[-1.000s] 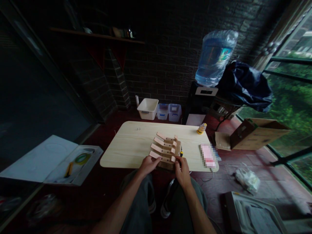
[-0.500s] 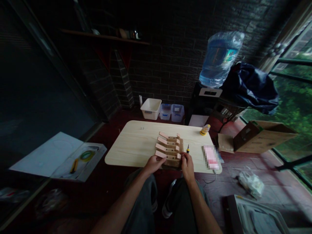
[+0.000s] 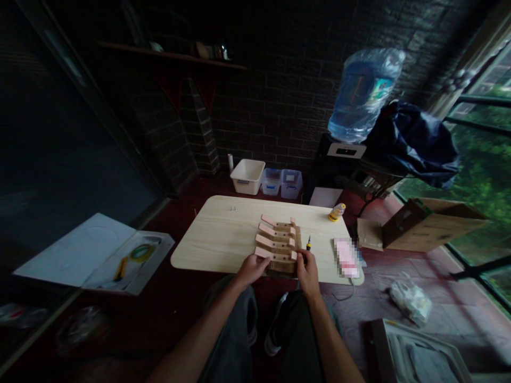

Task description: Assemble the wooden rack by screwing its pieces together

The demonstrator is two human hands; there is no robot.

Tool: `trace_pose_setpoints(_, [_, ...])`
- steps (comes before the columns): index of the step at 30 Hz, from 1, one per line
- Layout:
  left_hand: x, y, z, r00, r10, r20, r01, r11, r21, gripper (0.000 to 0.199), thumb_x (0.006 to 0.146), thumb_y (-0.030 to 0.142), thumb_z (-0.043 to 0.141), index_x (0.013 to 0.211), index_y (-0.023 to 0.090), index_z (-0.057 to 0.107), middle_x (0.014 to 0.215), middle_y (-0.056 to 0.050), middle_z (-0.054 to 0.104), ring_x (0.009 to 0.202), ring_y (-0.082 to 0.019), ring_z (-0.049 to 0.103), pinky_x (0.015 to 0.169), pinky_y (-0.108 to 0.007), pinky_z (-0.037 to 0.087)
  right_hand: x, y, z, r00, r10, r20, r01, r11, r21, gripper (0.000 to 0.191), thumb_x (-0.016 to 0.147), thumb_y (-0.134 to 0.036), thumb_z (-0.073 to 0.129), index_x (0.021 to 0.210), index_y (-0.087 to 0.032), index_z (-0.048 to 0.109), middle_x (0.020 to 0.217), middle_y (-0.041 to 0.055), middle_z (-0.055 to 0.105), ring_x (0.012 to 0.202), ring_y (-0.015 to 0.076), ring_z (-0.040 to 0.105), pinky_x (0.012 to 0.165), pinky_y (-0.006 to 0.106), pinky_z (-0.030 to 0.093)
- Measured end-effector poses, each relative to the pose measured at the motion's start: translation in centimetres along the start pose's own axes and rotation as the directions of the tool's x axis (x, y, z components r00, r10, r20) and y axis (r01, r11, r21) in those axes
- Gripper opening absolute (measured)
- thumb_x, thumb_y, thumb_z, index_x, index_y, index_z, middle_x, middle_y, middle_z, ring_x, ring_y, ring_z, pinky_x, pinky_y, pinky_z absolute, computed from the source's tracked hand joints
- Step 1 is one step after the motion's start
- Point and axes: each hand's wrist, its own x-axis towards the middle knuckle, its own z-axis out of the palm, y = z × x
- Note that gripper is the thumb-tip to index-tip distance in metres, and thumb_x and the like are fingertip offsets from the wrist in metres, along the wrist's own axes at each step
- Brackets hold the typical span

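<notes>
On the table lies a wooden hook rack, with several pale wooden hooks set in rows across a brown board and dark screw holes in them. My left hand is closed, its thumb and fingers pinching the long end of the nearest hook. My right hand is closed around the handle of a black-and-yellow screwdriver, whose tip points away from me. Its thumb side touches the short end of that same hook. The palm hides the lower part of the handle.
Small metal pieces lie at the table's far left. A yellow-capped clear bottle and a blurred pink item are at the right. An open white box stands left, a cardboard box right, plastic bins behind.
Both hands keep their places on the rack. Only the camera view has shifted slightly.
</notes>
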Motion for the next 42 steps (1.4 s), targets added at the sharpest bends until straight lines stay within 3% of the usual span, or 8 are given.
trace_pose_setpoints(6, [0.1,0.0,0.1,0.999,-0.051,0.005,0.051,0.998,-0.028,0.046,0.081,0.054,0.068,0.101,0.014,0.077,0.103,-0.013,0.08,0.1,-0.029,0.074,0.088,-0.033,0.055,0.0,0.3,0.1,1.0,-0.023,0.0,0.023,1.0,-0.009,0.036,0.099,-0.049,0.048,0.109,-0.021,0.068,0.106,0.0109,0.068,0.103,0.0265,0.06,0.094,0.043,0.046])
trace_pose_setpoints(14, [-0.4,0.9,0.3,0.996,-0.082,-0.026,0.078,0.988,-0.136,0.044,0.075,0.053,0.074,0.096,0.015,0.078,0.102,-0.012,0.08,0.102,-0.03,0.073,0.089,-0.035,0.057,0.0,0.3,0.2,1.0,-0.024,0.006,0.024,1.0,-0.017,0.037,0.099,-0.05,0.046,0.106,-0.021,0.068,0.104,0.0106,0.068,0.101,0.0263,0.059,0.092,0.042,0.046])
trace_pose_setpoints(27, [-0.2,1.0,0.3,0.99,-0.142,-0.011,0.141,0.985,-0.095,0.041,0.079,0.053,0.071,0.093,0.015,0.076,0.088,-0.009,0.08,0.096,-0.028,0.075,0.081,-0.032,0.058,-0.1,0.0,0.2,1.0,-0.001,0.006,0.001,0.999,-0.033,0.039,0.099,-0.055,0.046,0.102,-0.022,0.066,0.102,0.0098,0.066,0.098,0.0257,0.057,0.089,0.041,0.046])
trace_pose_setpoints(42, [-0.1,0.9,0.4,0.993,-0.107,-0.053,0.101,0.989,-0.107,0.045,0.078,0.054,0.073,0.102,0.017,0.076,0.105,-0.012,0.08,0.11,-0.031,0.072,0.094,-0.037,0.057,-0.1,-0.1,0.4,1.0,0.005,0.006,-0.004,0.999,-0.034,0.041,0.1,-0.056,0.044,0.1,-0.022,0.066,0.1,0.0092,0.065,0.098,0.0256,0.057,0.09,0.041,0.045])
